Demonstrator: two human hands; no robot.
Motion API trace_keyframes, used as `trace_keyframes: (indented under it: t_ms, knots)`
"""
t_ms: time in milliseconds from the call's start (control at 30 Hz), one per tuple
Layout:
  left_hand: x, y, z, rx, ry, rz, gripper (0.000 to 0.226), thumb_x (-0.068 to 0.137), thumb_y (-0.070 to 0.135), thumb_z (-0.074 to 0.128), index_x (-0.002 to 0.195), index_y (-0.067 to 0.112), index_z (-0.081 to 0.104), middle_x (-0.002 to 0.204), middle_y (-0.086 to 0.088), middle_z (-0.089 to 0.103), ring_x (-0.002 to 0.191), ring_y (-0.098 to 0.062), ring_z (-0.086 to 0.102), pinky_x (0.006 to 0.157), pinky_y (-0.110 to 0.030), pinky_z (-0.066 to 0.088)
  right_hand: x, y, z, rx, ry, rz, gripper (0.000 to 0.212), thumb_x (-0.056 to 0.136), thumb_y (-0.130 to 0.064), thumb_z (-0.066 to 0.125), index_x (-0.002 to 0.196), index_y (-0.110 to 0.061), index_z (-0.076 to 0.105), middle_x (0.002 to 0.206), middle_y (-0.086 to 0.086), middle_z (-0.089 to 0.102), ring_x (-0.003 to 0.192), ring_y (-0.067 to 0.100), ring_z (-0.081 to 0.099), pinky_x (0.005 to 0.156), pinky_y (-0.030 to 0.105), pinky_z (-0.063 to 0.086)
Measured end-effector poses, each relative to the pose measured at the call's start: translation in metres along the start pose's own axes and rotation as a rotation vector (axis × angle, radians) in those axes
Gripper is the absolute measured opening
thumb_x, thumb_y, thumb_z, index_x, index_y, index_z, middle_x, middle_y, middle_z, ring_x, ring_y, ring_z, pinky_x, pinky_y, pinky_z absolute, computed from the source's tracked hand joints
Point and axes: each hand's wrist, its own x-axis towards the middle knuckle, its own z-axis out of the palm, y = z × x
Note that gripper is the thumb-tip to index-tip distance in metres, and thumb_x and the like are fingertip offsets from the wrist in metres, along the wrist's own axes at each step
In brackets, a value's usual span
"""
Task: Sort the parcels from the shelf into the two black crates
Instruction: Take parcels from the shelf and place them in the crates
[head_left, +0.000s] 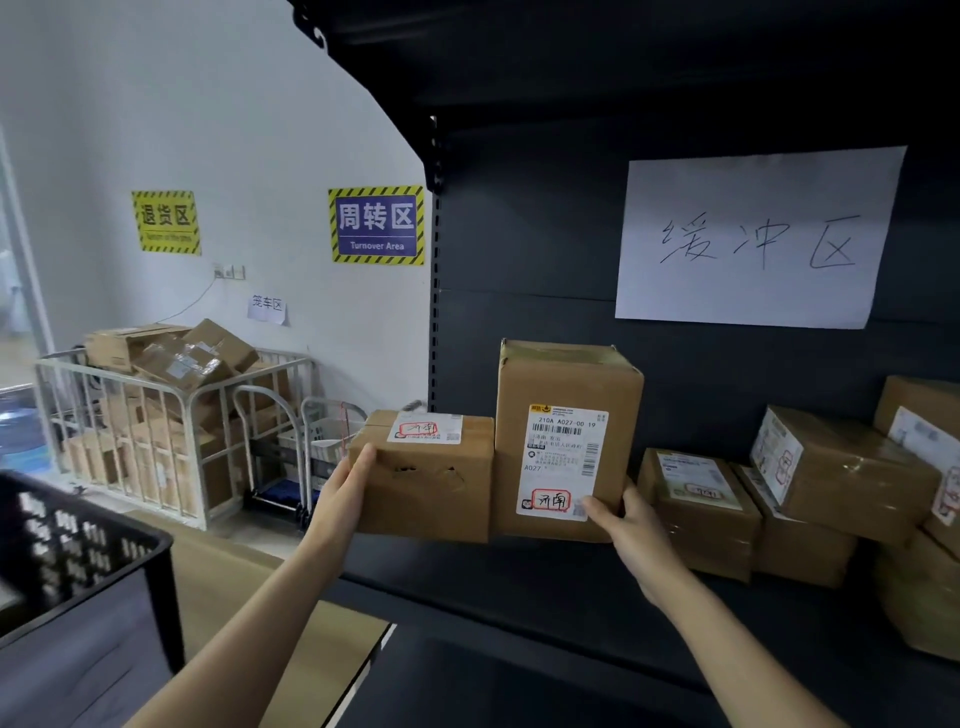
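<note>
Black plastic crate stands at the near left. Behind it a wire cage trolley of cartons lines the white wall under striped area signs. At centre, a person presses two brown cardboard parcels together between both hands at the front of a dark metal shelf. The left hand lies with straight fingers flat against the left face of the low parcel, which juts past the shelf's upright. Touching it on the right is the tall parcel, label facing out. The right hand grips its lower right corner, thumb across the front, fingers hidden behind. Whether the pair rests on the shelf cannot be told. Further right, more parcels sit stacked beneath a handwritten paper sheet.
</note>
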Motion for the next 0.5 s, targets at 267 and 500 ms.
trace_keyframes:
  t_ms: [267, 500]
  knots:
    - [-0.049, 0.019, -0.051, 0.051, 0.155, 0.051, 0.046, 0.092, 0.054, 0.038, 0.132, 0.031, 0.044, 0.123, 0.002, 0.049, 0.116, -0.019, 0.043, 0.11, -0.044, 0.03, -0.017, -0.02, 0.033, 0.044, -0.174, -0.07, 0.042, 0.093, -0.02, 0.054, 0.133, -0.025, 0.041, 0.119, -0.008, 0.055, 0.113, 0.009, 0.046, 0.097, 0.027, 0.033]
    - [-0.082, 0.035, -0.106, 0.048, 0.28, 0.076, 0.047, 0.089, 0.056, 0.041, 0.129, 0.031, 0.048, 0.116, 0.004, 0.058, 0.109, -0.017, 0.053, 0.097, -0.037, 0.04, -0.027, -0.037, 0.08, 0.103, -0.314, -0.103, 0.027, 0.092, -0.019, 0.056, 0.115, -0.029, 0.046, 0.104, -0.013, 0.057, 0.099, 0.005, 0.05, 0.09, 0.024, 0.035]
